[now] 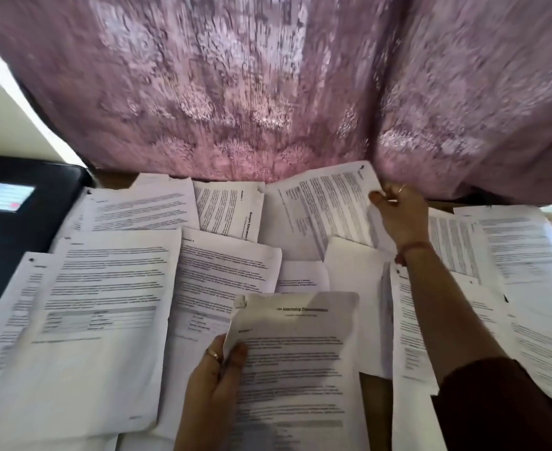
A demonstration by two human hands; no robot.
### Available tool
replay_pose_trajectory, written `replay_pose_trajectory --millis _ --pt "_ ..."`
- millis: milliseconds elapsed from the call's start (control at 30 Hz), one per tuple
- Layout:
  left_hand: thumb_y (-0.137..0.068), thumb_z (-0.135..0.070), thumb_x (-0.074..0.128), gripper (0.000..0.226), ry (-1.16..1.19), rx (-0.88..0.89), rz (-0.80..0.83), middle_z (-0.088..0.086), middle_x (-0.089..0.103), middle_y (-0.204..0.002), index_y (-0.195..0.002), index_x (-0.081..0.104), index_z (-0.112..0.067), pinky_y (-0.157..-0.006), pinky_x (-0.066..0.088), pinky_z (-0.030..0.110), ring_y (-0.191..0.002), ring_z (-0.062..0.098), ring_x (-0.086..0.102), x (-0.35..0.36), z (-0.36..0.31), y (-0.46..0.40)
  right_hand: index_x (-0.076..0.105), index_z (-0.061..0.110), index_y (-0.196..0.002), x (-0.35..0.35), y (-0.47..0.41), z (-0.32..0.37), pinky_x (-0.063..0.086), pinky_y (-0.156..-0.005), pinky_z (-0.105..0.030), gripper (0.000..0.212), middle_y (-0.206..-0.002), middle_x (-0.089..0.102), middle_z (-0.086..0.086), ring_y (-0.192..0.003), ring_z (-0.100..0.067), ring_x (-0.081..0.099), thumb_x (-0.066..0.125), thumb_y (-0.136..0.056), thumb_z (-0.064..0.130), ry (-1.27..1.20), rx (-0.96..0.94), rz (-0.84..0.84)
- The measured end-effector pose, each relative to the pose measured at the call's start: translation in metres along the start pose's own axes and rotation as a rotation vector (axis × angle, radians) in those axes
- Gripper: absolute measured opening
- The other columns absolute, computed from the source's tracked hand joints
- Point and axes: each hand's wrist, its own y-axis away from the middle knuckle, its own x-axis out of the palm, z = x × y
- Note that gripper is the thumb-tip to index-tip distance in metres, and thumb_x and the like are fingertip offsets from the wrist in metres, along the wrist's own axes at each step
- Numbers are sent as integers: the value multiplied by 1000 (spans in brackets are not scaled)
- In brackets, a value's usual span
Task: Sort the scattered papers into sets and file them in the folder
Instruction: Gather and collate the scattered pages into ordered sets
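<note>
Down near the front edge, my left hand [214, 379] pinches a printed set [296, 369] by its side; my right hand [398, 213] grips a far sheet [330, 209] beside the pink curtain [268, 86]. Loose papers [105, 288] cover the table, black folder [17, 216] far left.

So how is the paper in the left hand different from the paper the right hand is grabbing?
The left hand holds its paper up close, lifted off the pile; the right hand grips the far paper at the back by the pink curtain. The near paper faces the person upright, with a torn top corner; the far paper lies turned sideways. Both are white printed sheets.
</note>
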Motion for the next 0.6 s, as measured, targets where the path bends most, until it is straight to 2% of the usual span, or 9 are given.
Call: replay_pose_trajectory --millis 100,133,200,267,333,400,467,533,600 --pt "-83 -43 55 16 3 116 -24 -9 74 -88 -92 68 -45 -65 52 19 -80 6 69 2 -15 13 68 4 -98 -30 4 23 32 -64 -4 13 -79 58 3 -69 -5 52 59 -93 12 -21 -160 -111" --pt "-86 -44 58 13 20 146 -30 -7 74 -88 -93 69 -42 -65 52 17 -80 7 69 3 -21 17 68 2 -104 -41 7 30 32 -66 1 17 -85 59 2 -67 3 51 58 -94 11 -48 -212 -151" --pt "-91 -39 62 13 57 203 -39 -5 75 -88 -94 71 -29 -66 52 16 -80 7 68 3 -31 28 67 2 -110 -63 13 44 31 -73 5 21 -96 63 -3 -76 7 52 55 -96 11 -92 -304 -216" --pt "-91 -28 57 13 24 293 -42 -10 74 -89 -94 69 -25 -68 50 13 -81 3 67 1 -42 38 68 6 -110 -81 19 59 35 -81 -3 22 -105 67 -6 -92 -5 55 52 -96 12 -80 -406 -256" --pt "-92 -21 56 14 -16 414 -25 -11 73 -93 -97 69 -25 -71 51 13 -84 0 67 1 -55 53 68 7 -109 -100 29 73 39 -85 -17 24 -105 68 -10 -96 -15 58 49 -97 12 -53 -529 -293" --pt "-89 -19 57 20 22 501 -14 -9 74 -96 -99 72 -28 -72 51 11 -85 1 68 2 -66 67 68 8 -109 -119 39 87 39 -87 -20 25 -105 67 -9 -97 -13 57 47 -97 13 -67 -647 -350" --pt "-87 -21 61 23 72 555 -29 0 75 -85 -99 73 -37 -68 50 10 -74 8 67 1 -75 83 68 11 -110 -139 53 100 40 -90 -20 26 -104 66 -5 -97 -10 56 46 -98 13 -80 -741 -375" --pt "-84 -26 68 19 98 606 -53 21 64 -67 -97 74 -37 -58 46 17 -64 18 57 -1 -80 99 68 12 -110 -158 69 112 39 -89 -15 26 -103 63 0 -96 -7 53 44 -98 13 -75 -807 -333" --pt "-79 -22 71 24 143 614 -88 32 57 -67 -99 75 -34 -55 45 19 -62 20 54 1 -83 114 67 9 -111 -174 83 121 38 -87 -10 27 -103 62 2 -95 -3 53 44 -98 12 -82 -839 -243"
